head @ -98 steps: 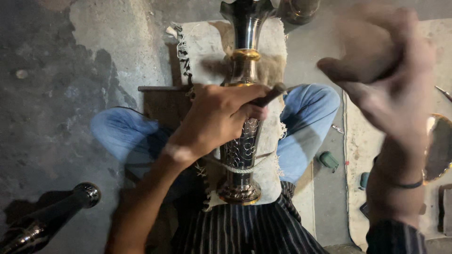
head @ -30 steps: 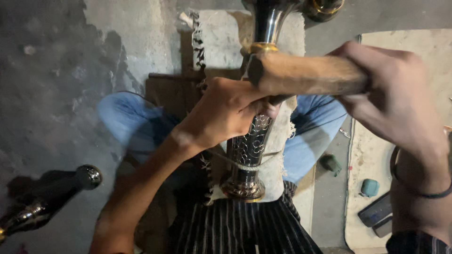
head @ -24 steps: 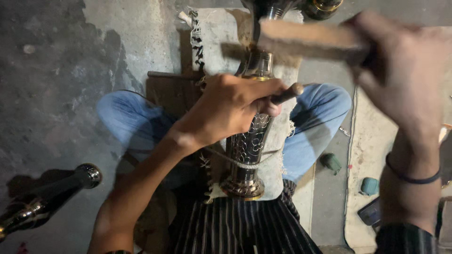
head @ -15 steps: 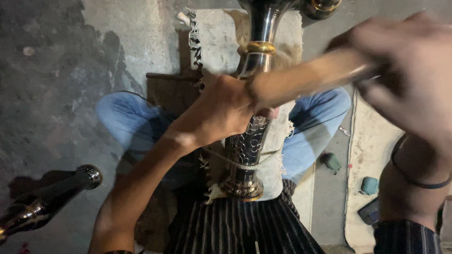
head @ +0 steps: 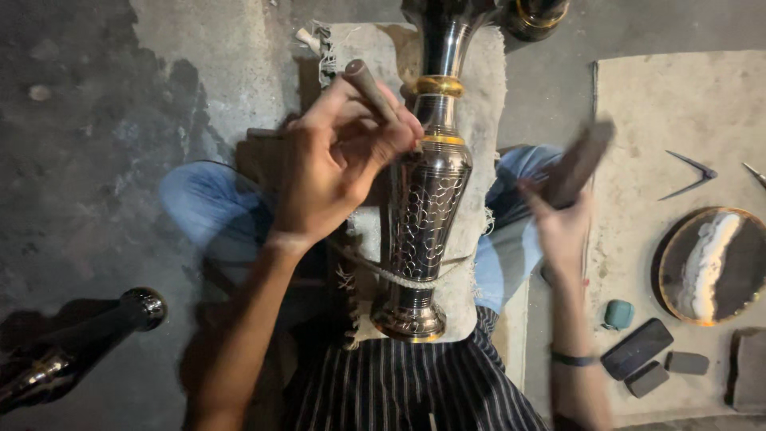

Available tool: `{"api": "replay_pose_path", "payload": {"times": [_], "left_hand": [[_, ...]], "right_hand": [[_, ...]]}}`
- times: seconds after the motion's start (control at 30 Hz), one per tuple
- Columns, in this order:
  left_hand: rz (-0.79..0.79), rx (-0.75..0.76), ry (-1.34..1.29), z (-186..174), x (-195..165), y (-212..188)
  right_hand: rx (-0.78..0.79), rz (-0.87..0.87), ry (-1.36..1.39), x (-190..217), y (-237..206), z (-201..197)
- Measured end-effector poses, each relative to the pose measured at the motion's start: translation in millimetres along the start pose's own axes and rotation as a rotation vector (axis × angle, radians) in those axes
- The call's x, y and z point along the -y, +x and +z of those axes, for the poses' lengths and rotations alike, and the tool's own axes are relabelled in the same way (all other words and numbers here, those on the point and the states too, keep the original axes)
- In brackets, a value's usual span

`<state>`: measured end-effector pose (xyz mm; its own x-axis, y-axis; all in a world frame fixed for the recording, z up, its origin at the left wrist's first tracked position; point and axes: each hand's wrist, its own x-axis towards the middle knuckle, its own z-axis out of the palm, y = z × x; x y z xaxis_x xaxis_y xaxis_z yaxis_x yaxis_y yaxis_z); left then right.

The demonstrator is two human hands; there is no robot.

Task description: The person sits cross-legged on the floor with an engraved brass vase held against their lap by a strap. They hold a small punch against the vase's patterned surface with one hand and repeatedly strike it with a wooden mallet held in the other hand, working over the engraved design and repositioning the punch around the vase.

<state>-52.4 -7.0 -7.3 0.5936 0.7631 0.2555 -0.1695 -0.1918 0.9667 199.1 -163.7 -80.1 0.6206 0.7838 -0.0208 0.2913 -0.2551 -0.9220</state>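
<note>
We see a tall engraved metal vase (head: pixel 427 199) lying lengthwise over the person's lap, its foot near the striped garment (head: pixel 415 391) and its neck pointing to the far side. It rests on a pale cloth pad (head: pixel 487 104), and a thin cord (head: pixel 383 271) crosses its lower body. Gold bands ring its neck.

The left hand (head: pixel 335 160) is curled just left of the vase's shoulder, its fingers (head: pixel 391 128) pinching a short dark punch-like tool (head: pixel 367 80) whose lower end meets the metal near the upper engraved part. The right hand (head: pixel 558 227) is raised to the right of the vase, apart from it, closed around a dark wooden block (head: pixel 582 160) that is blurred.

On the right lies a pale mat (head: pixel 678 104) on the floor, carrying a pair of metal dividers (head: pixel 690 175), a round dish (head: pixel 710 267) with white paste in it, a small teal object (head: pixel 618 314), a dark phone (head: pixel 637 349) and some small dark blocks (head: pixel 686 363). At the near left another dark metal vessel (head: pixel 72 343) lies on the concrete floor (head: pixel 80 160). Blue trouser legs (head: pixel 199 211) show on either side of the vase.
</note>
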Motion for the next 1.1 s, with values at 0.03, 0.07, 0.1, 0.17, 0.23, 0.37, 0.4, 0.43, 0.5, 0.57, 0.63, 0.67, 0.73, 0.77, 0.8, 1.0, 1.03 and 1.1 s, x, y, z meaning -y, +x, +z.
{"api": "replay_pose_path", "payload": {"times": [0.03, 0.07, 0.1, 0.17, 0.23, 0.37, 0.4, 0.43, 0.5, 0.57, 0.63, 0.67, 0.73, 0.77, 0.8, 1.0, 1.03, 1.1], "left_hand": [[-0.036, -0.008, -0.029, 1.5, -0.1, -4.1], [-0.006, 0.009, -0.011, 4.8, 1.8, -5.4], [0.022, 0.024, 0.007, 7.9, 3.5, -7.4], [0.055, 0.017, 0.005, 14.9, 6.9, -9.7], [0.062, -0.018, 0.043, 23.5, 8.2, -14.9], [0.032, -0.161, 0.091, 40.4, 8.7, -22.5], [0.014, -0.2, 0.074, 43.4, 8.5, -24.7], [0.021, -0.212, 0.069, 45.1, 9.3, -25.5], [0.035, -0.238, 0.055, 47.4, 11.7, -26.0], [0.036, -0.232, 0.04, 46.8, 13.5, -26.0], [0.048, -0.237, 0.065, 46.1, 14.8, -25.8], [0.061, -0.247, 0.093, 46.4, 14.9, -26.1], [0.064, -0.263, 0.1, 48.1, 14.2, -27.5], [0.056, -0.268, 0.076, 49.2, 13.6, -28.2], [0.051, -0.272, 0.05, 49.8, 13.1, -28.5], [0.052, -0.228, 0.238, 45.9, 11.0, -24.5], [0.057, -0.207, 0.278, 44.6, 10.8, -23.7], [0.064, -0.17, 0.356, 42.7, 10.1, -22.8]], "right_hand": [[-0.088, 0.011, 0.053, -14.4, -7.0, 9.8], [-0.091, 0.042, 0.028, -25.6, -12.1, 15.5], [-0.092, 0.076, 0.004, -33.7, -15.9, 19.0], [-0.072, 0.079, 0.021, -34.8, -17.2, 20.6], [-0.032, 0.029, 0.097, -28.7, -11.7, 14.5], [0.034, 0.091, 0.163, 15.9, 21.6, 1.7], [0.05, 0.1, 0.261, 31.7, 33.1, -0.1], [0.141, -0.002, 0.032, 49.6, 44.5, -7.3], [0.209, -0.427, -0.467, 87.4, 65.0, -23.2], [0.215, -0.814, -0.831, 124.8, 74.7, -37.8], [0.308, -0.915, -0.954, 159.0, 77.5, -43.5], [0.385, -0.956, -0.975, 175.2, 79.6, -42.0], [0.546, -1.034, -1.002, 204.4, 83.5, -31.5], [0.628, -1.073, -1.01, 217.0, 85.3, -24.3], [0.682, -1.113, -0.989, 228.8, 85.8, -17.5], [0.874, -0.882, -1.037, 257.7, 84.9, 7.0], [0.894, -0.758, -1.087, 254.0, 84.6, 6.9], [0.908, -0.63, -1.166, 240.9, 86.4, 2.1]]}}
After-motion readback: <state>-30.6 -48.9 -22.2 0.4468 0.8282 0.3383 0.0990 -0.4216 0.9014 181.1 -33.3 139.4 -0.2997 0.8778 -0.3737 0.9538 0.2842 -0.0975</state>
